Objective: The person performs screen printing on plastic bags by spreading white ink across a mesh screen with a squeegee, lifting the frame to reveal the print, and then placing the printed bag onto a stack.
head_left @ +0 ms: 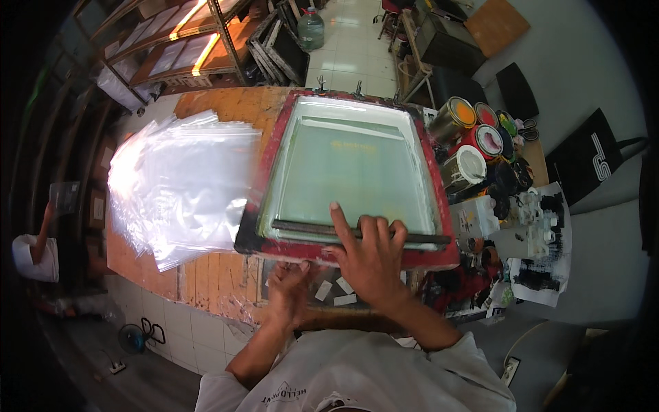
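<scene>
In front of me a screen-printing frame [447, 223] with red sides and a pale green mesh is tilted over the table. A long dark squeegee [295, 226] lies across its near end. My right hand [371, 264] is closed over the squeegee and the near rim, its index finger stretched forward above the mesh. Below the near rim, to the left, my left hand [288, 285] has its fingers drawn together; what they pinch, if anything, is unclear. A spread pile of clear plastic bags [192, 185] lies left of the frame.
Open paint cans [461, 113] and a white tub [470, 163] crowd the table's right side, beside ink-stained paper [539, 275]. Metal clamps [357, 89] stand at the frame's far edge. A shelf rack [185, 55] is behind. Another person [38, 257] works at far left.
</scene>
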A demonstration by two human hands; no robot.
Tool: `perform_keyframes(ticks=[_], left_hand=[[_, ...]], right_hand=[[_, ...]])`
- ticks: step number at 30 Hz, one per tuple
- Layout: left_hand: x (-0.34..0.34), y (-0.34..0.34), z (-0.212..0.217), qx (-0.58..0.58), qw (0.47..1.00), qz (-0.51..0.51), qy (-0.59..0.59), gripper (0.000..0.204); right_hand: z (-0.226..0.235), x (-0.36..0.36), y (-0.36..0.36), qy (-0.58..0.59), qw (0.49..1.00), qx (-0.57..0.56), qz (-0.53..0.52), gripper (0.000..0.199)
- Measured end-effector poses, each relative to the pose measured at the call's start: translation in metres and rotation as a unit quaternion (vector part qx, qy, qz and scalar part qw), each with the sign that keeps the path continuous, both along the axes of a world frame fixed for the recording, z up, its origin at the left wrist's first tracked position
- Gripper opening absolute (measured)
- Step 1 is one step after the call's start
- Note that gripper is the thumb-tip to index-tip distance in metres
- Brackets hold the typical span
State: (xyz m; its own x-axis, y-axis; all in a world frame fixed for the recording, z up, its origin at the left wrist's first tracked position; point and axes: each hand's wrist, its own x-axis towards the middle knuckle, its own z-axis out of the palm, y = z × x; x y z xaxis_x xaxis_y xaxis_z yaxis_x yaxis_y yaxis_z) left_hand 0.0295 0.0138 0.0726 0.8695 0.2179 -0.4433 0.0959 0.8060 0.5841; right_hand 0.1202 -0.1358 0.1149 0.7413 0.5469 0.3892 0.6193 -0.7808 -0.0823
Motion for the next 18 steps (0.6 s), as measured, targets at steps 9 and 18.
perform_keyframes(ticks=[9, 18], left_hand=[[0.192, 0.055, -0.059, 0.232, 0.965, 0.023, -0.122, 0.053], [0.342, 0.094, -0.238, 0.837, 0.535, 0.082, 0.075, 0.040]], right_hand=[[0.134, 0.134, 0.015, -0.083, 0.994, 0.075, 0.011, 0.048], [0.176, 0.185, 0.027, -0.003, 0.992, 0.122, 0.019, 0.048]])
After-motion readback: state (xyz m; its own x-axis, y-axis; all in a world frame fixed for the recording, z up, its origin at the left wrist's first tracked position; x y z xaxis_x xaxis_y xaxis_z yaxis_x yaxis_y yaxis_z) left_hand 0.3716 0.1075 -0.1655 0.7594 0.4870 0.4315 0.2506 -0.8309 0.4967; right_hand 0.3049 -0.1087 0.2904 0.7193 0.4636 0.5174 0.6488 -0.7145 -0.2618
